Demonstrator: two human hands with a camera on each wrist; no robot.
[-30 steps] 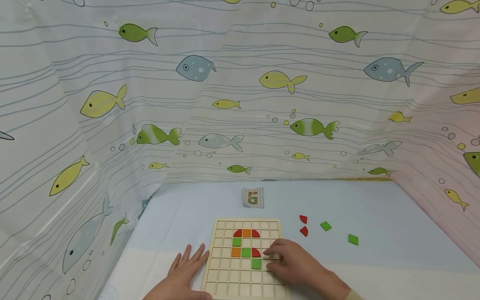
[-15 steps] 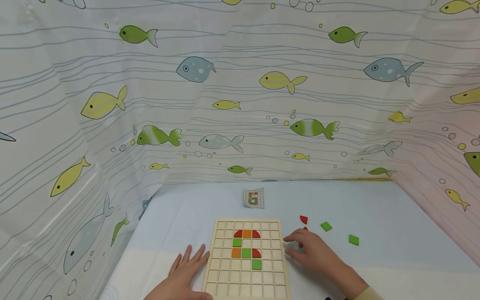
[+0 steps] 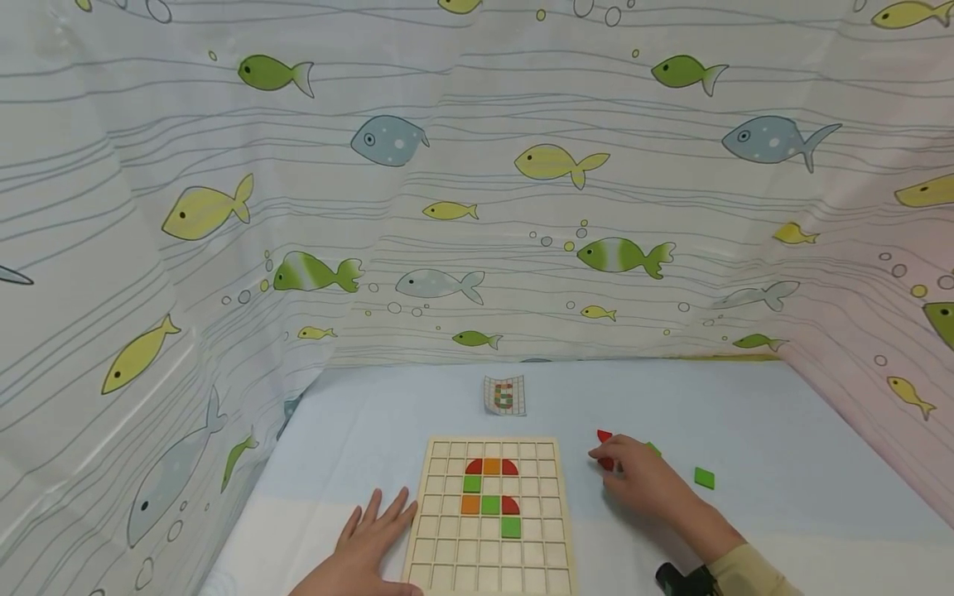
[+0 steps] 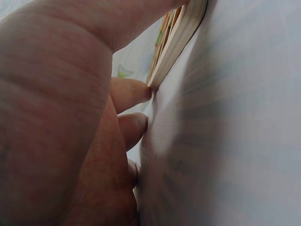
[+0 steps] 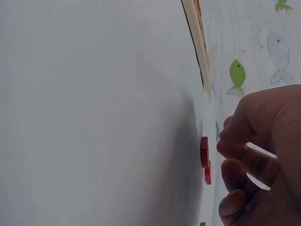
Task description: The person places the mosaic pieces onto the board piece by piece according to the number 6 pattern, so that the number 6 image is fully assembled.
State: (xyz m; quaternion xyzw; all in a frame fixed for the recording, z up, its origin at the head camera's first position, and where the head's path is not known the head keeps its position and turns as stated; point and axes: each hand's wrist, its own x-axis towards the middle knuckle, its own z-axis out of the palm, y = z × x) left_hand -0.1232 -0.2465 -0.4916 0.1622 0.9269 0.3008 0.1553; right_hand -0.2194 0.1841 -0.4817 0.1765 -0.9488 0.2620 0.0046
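Observation:
A wooden grid board [image 3: 447, 573] lies on the table, with red quarter-circle, orange square and green square tiles set in its cells. My left hand [image 3: 359, 553] rests flat with spread fingers at the board's left edge; its fingertips [image 4: 141, 92] touch the wooden side. To the right of the board, my right hand [image 3: 644, 482] hovers over a loose red quarter-circle tile [image 5: 204, 151], its fingers loosely bent and apart from it. Another red quarter-circle tile [image 3: 604, 434] lies just behind, partly covered by the hand in the head view. Nothing is held by either hand.
A green tile [image 3: 704, 478] lies farther right, and another green tile [image 3: 653, 448] is mostly hidden behind the right hand. A small card [image 3: 503, 396] with a coloured grid pattern lies behind the board. A fish-printed curtain [image 3: 522, 248] encloses the table.
My right hand has moved from the board's right side out to the loose red tiles, partly covering them. The left hand and the tiles on the board have stayed put.

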